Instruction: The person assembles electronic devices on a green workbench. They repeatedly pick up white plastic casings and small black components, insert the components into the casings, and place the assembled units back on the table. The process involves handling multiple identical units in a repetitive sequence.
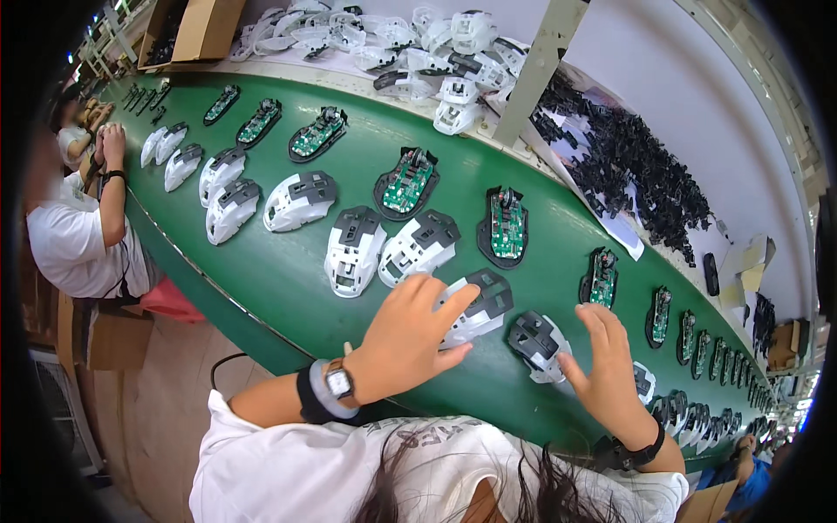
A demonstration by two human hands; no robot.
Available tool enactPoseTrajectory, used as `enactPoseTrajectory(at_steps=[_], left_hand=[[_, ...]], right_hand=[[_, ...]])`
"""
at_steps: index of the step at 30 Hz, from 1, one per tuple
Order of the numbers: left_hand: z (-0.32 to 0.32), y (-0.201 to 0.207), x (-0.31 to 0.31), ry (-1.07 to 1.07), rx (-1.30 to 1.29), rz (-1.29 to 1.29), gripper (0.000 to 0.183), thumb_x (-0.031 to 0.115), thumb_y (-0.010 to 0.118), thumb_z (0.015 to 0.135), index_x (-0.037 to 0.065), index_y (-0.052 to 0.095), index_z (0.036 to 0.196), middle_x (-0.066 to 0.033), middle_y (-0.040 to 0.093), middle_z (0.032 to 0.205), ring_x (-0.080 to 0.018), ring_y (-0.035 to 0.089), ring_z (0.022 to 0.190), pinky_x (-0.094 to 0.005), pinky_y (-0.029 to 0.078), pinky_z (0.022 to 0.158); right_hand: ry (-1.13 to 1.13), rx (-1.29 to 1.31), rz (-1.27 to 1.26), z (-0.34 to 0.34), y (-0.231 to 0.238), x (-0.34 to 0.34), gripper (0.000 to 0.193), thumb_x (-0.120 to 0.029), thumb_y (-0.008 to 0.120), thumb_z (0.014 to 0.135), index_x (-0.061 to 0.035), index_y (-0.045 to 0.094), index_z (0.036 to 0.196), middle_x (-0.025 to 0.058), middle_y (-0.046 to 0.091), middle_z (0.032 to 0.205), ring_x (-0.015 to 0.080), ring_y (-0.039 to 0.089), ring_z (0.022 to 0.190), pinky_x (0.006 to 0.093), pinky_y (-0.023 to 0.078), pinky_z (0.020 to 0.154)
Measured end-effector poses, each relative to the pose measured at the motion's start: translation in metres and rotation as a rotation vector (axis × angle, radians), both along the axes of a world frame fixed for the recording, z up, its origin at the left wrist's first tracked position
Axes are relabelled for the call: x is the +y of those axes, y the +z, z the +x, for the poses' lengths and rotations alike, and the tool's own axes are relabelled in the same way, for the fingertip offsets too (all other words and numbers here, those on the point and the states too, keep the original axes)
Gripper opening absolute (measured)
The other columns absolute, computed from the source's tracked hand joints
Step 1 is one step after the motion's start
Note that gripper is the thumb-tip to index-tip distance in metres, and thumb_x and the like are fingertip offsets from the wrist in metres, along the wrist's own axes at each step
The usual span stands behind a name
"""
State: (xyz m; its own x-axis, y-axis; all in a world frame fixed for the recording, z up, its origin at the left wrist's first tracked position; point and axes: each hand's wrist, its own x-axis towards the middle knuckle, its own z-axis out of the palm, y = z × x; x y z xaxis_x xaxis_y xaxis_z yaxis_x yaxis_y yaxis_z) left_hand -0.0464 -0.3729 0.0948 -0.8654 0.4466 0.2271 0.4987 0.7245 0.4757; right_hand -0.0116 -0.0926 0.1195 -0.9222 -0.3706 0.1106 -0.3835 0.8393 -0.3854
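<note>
Over the green bench, my left hand point(408, 329) has its thumb and index finger spread beside a white-and-grey computer mouse top shell point(490, 301). Its fingers overlap the shell's left side, but I cannot tell whether they touch it. My right hand point(603, 370) is open too, thumb apart from the fingers. The thumb tip is close to the right edge of another mouse shell point(538, 342), which lies between the two hands. Just beyond the right fingertips is a black mouse base with a green circuit board point(601, 277). A similar base point(506, 228) sits farther left.
More white shells point(356, 248) and board-fitted bases point(408, 183) line the green bench point(288, 279), continuing right. Clear and white shells point(471, 65) pile on the back ledge, left of a metal post point(542, 70). Small black parts point(636, 148) heap behind. A co-worker point(87, 218) sits left.
</note>
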Motion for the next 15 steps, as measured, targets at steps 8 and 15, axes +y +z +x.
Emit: enactPoseTrajectory(at_steps=[8, 15], left_hand=[[-0.047, -0.012, -0.017, 0.021, 0.153, -0.099, 0.076, 0.013, 0.077, 0.066, 0.012, 0.043, 0.134, -0.0171, 0.044, 0.119, -0.0358, 0.055, 0.095, -0.0411, 0.047, 0.080], [-0.111, 0.024, -0.030, 0.021, 0.198, 0.128, 0.070, 0.007, 0.074, 0.060, 0.007, 0.048, 0.126, -0.0149, 0.051, 0.108, -0.0326, 0.057, 0.099, -0.0376, 0.049, 0.082]], right_hand=[[0.090, 0.099, -0.014, -0.032, -0.001, -0.008, 0.058, -0.011, 0.071, 0.075, -0.0031, 0.045, 0.126, 0.0175, 0.046, 0.125, 0.0370, 0.044, 0.118, 0.0497, 0.033, 0.099], [-0.045, 0.071, 0.018, -0.032, -0.003, 0.009, 0.051, -0.012, 0.071, 0.076, -0.0062, 0.049, 0.122, 0.0161, 0.047, 0.123, 0.0354, 0.044, 0.120, 0.0559, 0.030, 0.101]])
